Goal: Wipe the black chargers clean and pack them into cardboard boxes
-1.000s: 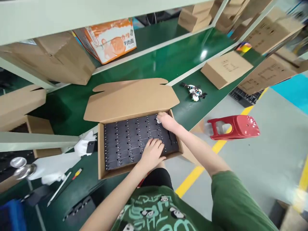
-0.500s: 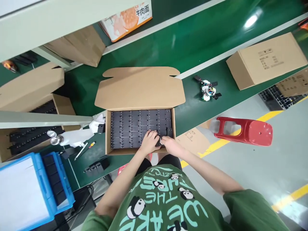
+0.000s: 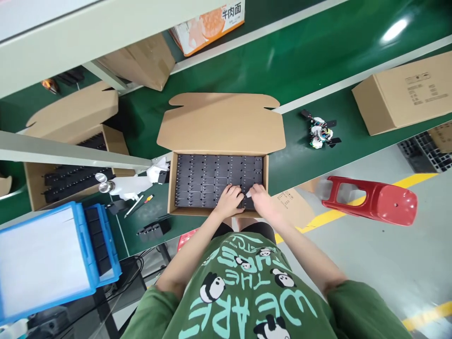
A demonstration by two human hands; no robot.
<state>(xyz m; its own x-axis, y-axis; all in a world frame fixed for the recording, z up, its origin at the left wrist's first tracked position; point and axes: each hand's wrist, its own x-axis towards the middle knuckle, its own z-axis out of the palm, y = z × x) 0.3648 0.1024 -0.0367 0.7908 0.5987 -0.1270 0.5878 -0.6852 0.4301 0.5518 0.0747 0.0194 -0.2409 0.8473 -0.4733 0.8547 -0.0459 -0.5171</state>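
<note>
1. Black parts (image 3: 201,183) are noted in close rows inside the cardboard box (image 3: 172,186), which is set on the green bench (image 3: 289,162); the lid (image 3: 222,129) is folded back on the far side.
2. Left hand (image 3: 229,200): laid over the near edge of the rows, right of the middle. Fingers are lightly bent and lowered onto the parts; nothing is seen gripped, though the undersides are hidden.
3. Right hand (image 3: 263,203): placed just beside the left, over the near right corner. Fingers are curled in, and a small white piece (image 3: 249,193) appears to be pinched at the tips. Its material cannot be told.
4. The neighbouring parts are best steadied by the left hand, pressed flat and lightly, so that the rows are not pushed askew.
5. The white piece is best held close to its working edge; with too loose a pinch, control would probably be lost in so tight a corner.
6. Small bright points are seen along the rows. Whether they are raised cannot be made out; snagging should be guarded against by short, light movements.
7. The right wrist is best held clear of the box wall, and a small gap left between the hands, so that the white piece can be watched throughout.
</note>
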